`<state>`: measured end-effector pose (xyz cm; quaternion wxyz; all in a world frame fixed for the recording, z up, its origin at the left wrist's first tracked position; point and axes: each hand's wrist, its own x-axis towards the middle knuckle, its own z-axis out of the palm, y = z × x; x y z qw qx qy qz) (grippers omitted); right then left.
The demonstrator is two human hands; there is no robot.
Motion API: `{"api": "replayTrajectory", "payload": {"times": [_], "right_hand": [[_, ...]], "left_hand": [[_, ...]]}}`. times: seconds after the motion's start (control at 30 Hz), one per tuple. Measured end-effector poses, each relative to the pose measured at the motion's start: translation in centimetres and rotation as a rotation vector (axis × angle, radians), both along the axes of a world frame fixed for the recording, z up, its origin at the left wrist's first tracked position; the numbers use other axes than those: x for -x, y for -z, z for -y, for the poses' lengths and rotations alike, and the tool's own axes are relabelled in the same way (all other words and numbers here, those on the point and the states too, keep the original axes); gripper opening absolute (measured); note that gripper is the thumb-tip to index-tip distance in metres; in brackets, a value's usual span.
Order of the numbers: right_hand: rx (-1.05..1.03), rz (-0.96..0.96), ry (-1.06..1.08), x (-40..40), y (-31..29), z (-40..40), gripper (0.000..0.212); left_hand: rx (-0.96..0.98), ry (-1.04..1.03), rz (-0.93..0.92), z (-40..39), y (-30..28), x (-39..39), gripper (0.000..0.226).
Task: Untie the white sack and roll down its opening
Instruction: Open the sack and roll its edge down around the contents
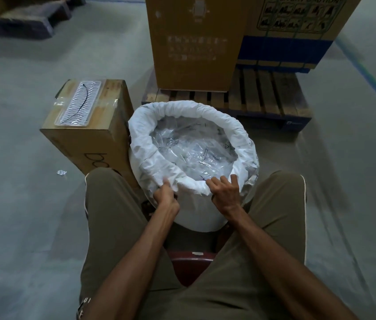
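Observation:
The white sack (194, 211) stands upright on the floor between my knees, its mouth open and its rim (182, 109) rolled outward into a thick collar. Clear plastic packets (194, 151) fill the inside. My left hand (166, 195) pinches the near rim at its left side, fingers curled round the fold. My right hand (225, 192) grips the near rim at the right, fingers hooked over the edge into the opening.
A long cardboard box (90, 139) lies left of the sack, a clear tray with a black cable tie (78, 102) on top. Behind stands a wooden pallet (263, 98) with tall cartons (194, 42). A red stool edge (191, 262) shows under me. Grey concrete floor surrounds.

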<state>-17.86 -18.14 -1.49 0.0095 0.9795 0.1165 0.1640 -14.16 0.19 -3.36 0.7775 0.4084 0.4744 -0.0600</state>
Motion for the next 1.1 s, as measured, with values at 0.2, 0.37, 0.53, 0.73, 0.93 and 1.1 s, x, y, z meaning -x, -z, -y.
{"api": "replayTrajectory", "payload": {"times": [0.2, 0.37, 0.53, 0.73, 0.93, 1.1], "right_hand": [[-0.252, -0.506, -0.045, 0.9, -1.7, -0.6, 0.102], [-0.198, -0.549, -0.083, -1.4, -3.1, -2.7, 0.062], [-0.225, -0.498, 0.017, -2.4, -4.1, -4.6, 0.033], [-0.090, -0.297, -0.014, -0.3, -0.2, -7.8, 0.042], [-0.297, -0.499, -0.052, -1.7, -0.4, -6.6, 0.059], [-0.343, -0.647, -0.052, -3.8, -1.2, -6.7, 0.072]], "left_hand": [[0.234, -0.084, 0.052, 0.0, -1.0, -0.7, 0.038], [0.220, -0.001, 0.038, -0.6, 0.0, -1.1, 0.054], [0.062, 0.239, 0.144, -1.4, -2.5, -1.0, 0.030], [-0.371, 0.198, 0.090, -2.5, -2.2, -1.0, 0.081], [-0.114, 0.139, 0.042, -3.0, -1.1, -3.4, 0.024], [0.011, -0.062, -0.016, -3.3, -1.7, -3.2, 0.034]]}}
